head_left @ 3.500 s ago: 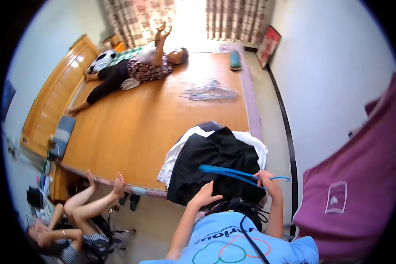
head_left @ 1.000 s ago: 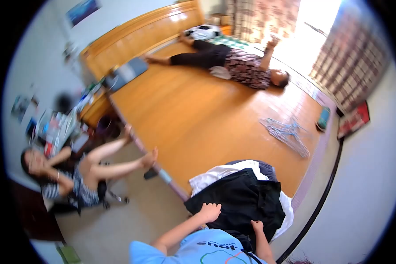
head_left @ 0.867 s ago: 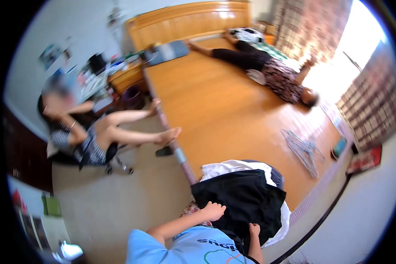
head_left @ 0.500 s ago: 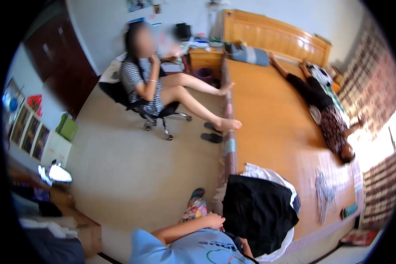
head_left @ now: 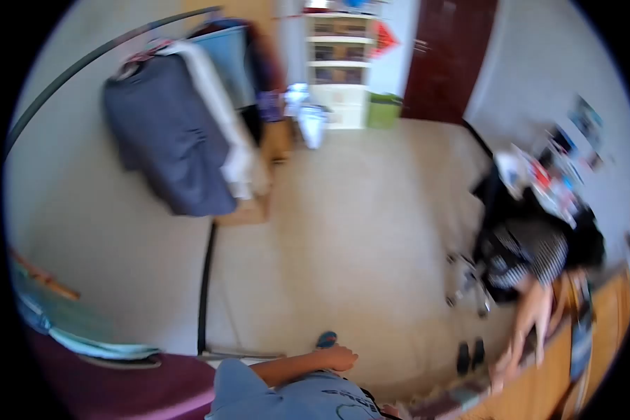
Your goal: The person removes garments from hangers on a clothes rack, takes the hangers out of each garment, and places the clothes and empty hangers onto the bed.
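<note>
The fingers of the left hand (head_left: 338,358) are curled in; whether they grip anything cannot be told. That hand is just in front of the blue T-shirt (head_left: 283,400). The right hand (head_left: 390,410) barely shows at the T-shirt's right, its fingers too hidden to read. A slipper (head_left: 327,340) is just ahead of the T-shirt. Farther out, the bed (head_left: 539,381) and a seated person (head_left: 532,241) are right of it, hanging clothes (head_left: 168,133) ahead to its left.

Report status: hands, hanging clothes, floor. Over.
Left hand in view, nothing visible in it. Right hand mostly cut off, bottom edge. Grey garment hanging from rail, no hand on it. Dark slippers on floor, off right.
</note>
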Tool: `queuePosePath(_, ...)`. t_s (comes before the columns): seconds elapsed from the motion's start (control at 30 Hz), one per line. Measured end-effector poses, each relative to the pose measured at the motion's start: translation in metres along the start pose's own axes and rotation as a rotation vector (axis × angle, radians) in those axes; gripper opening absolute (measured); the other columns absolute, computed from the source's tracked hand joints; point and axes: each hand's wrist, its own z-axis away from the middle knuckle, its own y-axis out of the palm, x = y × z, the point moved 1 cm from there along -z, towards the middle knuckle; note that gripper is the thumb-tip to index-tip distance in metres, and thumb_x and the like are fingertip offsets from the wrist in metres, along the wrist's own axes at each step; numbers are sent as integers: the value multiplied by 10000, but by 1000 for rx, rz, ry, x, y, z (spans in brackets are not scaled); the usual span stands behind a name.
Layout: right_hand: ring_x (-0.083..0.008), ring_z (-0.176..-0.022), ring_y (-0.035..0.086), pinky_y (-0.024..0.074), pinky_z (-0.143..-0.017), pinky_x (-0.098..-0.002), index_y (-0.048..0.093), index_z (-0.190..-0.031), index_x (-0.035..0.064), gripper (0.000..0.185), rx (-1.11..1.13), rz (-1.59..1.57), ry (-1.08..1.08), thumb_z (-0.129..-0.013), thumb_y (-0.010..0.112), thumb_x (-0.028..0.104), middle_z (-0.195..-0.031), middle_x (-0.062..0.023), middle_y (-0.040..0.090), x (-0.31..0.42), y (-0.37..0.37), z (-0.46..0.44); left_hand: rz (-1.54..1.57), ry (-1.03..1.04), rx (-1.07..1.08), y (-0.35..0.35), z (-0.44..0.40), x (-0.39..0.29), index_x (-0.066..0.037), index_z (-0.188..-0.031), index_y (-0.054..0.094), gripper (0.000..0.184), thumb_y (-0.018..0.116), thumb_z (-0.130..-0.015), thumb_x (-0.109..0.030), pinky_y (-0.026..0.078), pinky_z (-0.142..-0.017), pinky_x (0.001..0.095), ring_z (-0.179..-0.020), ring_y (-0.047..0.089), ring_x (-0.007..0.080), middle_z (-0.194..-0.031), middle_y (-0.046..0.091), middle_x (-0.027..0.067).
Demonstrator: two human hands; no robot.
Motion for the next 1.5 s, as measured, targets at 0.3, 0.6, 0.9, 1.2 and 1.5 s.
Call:
queuePosePath(0.3, -173, -489, 487, 380, -426, -262, 524, -696, -11, 225, 133, 293, -286, -651, 523, 209, -576, -92, 521, 263, 103, -89, 403, -421, -365, -38, 89, 133, -42, -962, 435, 345, 349, -794, -331, 378, -656, 443, -791, 489, 301, -832, 498, 153)
queuePosePath(0.6, -170, -543, 505, 407, -495, -270, 540, -739, -31, 267, 305, 793, -520, -652, 561, 221, -625, -99, 548, 441, 206, -159, 357, -720, -1185, -138, 186, 257, -82, -864, 499, 235, 461, -745, -282, 372, -703, 383, -804, 481, 291, -846, 510, 128)
queuePosePath(0.9, -200, -649, 559, 434, -607, -293, 578, -794, 11, 349, 534, 884, -902, -658, 537, 329, -701, -108, 582, 640, 346, -146, -309, -1015, -2355, -510, 469, 354, 75, -1000, 388, 736, 567, -594, -512, 353, -768, 378, -900, 412, 358, -942, 415, 233)
queuePosePath(1.2, -198, -776, 541, 416, -702, -295, 568, -841, 59, 315, 698, 1354, -1129, -695, 539, 337, -797, -92, 578, 729, 445, -113, -330, -1223, -2221, -472, 476, 342, 87, -1098, 261, 709, 578, -551, -234, 395, -748, 346, -830, 493, 335, -933, 479, 243)
queuePosePath(1.5, -280, -865, 482, 391, -717, -365, 516, -906, 44, 402, 1286, 1790, -1589, -716, 470, 396, -888, -135, 531, 725, 549, -40, -60, -1336, -2037, -401, 563, 263, -20, -700, 430, 170, 540, -645, -137, 337, -469, 265, -504, 411, 126, -533, 431, 46)
